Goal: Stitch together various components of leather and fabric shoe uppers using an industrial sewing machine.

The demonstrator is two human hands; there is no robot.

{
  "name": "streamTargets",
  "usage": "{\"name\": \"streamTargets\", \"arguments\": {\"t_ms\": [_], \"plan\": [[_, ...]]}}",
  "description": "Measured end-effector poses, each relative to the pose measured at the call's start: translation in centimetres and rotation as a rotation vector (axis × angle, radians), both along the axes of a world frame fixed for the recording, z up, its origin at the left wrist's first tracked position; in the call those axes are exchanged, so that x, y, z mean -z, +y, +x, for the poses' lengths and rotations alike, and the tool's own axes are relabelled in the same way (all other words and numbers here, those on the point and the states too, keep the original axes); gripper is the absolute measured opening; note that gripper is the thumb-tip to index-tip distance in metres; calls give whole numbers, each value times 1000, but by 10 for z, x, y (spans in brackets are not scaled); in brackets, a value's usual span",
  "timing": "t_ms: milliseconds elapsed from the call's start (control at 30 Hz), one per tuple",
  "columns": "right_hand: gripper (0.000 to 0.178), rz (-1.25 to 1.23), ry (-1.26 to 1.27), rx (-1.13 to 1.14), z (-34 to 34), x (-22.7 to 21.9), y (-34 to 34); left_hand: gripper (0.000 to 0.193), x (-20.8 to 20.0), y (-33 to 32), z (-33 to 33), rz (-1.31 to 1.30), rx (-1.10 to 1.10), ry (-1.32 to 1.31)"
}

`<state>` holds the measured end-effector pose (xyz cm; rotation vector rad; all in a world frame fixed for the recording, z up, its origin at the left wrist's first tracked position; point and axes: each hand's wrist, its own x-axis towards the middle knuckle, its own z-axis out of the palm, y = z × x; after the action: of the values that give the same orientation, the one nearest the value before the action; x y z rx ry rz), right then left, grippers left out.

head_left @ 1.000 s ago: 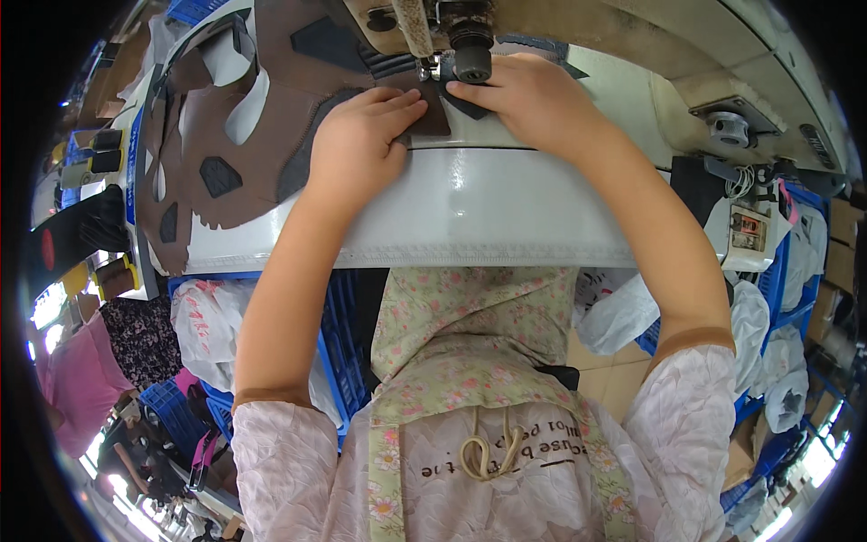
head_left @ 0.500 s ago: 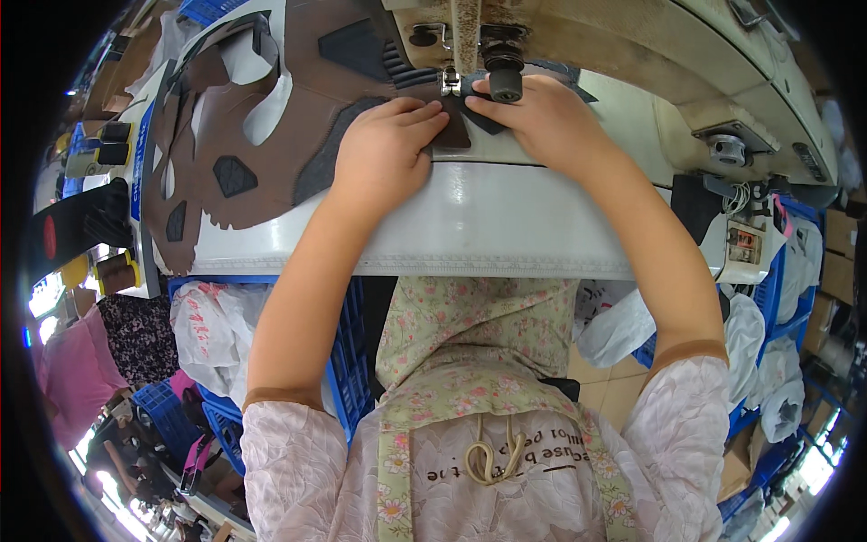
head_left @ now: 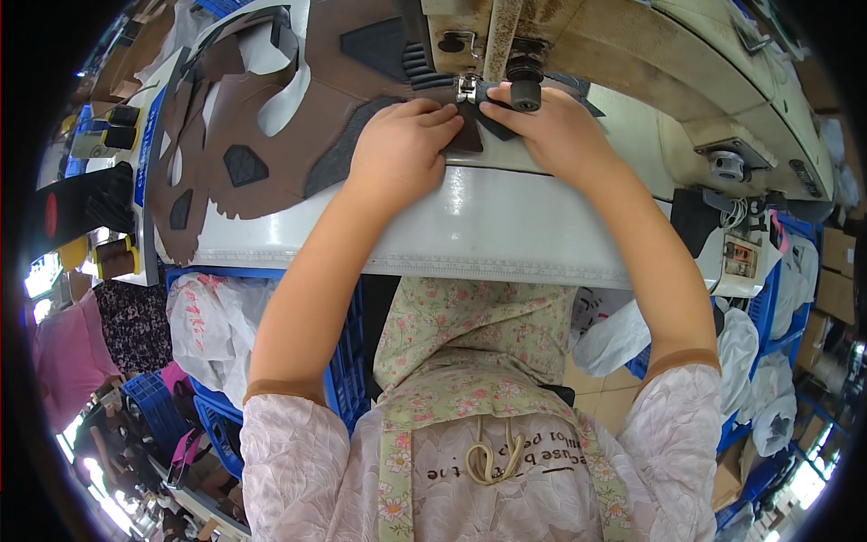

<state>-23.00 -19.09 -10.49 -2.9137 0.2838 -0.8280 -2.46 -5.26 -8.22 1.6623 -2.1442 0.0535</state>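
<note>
A large brown leather piece point(head_left: 330, 113) with cut-outs and dark patches lies across the sewing machine bed, its right part at the presser foot point(head_left: 467, 88). My left hand point(head_left: 397, 149) rests flat on the leather, fingertips just left of the foot. A small dark brown tab point(head_left: 467, 135) sticks out toward me between the hands. On the other side, my right hand point(head_left: 564, 131) lies with thumb and forefinger apart on a dark piece point(head_left: 495, 123) close to the foot. A black knob point(head_left: 525, 95) partly covers the right fingers. What lies under both palms is hidden.
The machine's head and arm point(head_left: 632, 72) rise over the work at the upper right. Thread spools point(head_left: 116, 262) stand at the left. A white table edge point(head_left: 452, 262) runs before me, with blue crates point(head_left: 348, 352) and white plastic bags point(head_left: 217, 321) below it.
The whole view has shifted and turned slightly, so the machine and work appear farther right. Hands and leather keep nearly the same place relative to the presser foot.
</note>
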Motion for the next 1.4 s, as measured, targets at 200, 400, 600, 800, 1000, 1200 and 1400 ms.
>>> {"name": "streamTargets", "arguments": {"t_ms": [200, 400, 600, 800, 1000, 1200, 1400], "plan": [[31, 26, 34, 20, 0, 1, -1, 52, 1, -3, -1, -8, -20, -24], [50, 16, 95, 60, -1, 3, -1, 51, -2, -5, 5, -3, -10, 23], [50, 19, 122, 72, 1, 0, 1, 51, -5, -7, 8, 19, 8, 7], [27, -20, 33, 61, 0, -2, 3, 50, -7, -14, 14, 53, 35, -4], [30, 74, 126, 14, -14, -21, 6, 49, -13, -13, 22, 137, 44, 78], [32, 4, 123, -71, -21, -20, 6, 54, -22, -23, 37, 309, 16, 374], [30, 7, 81, -67, -22, -13, 9, 53, -32, -31, 39, 379, 63, 216]]}}
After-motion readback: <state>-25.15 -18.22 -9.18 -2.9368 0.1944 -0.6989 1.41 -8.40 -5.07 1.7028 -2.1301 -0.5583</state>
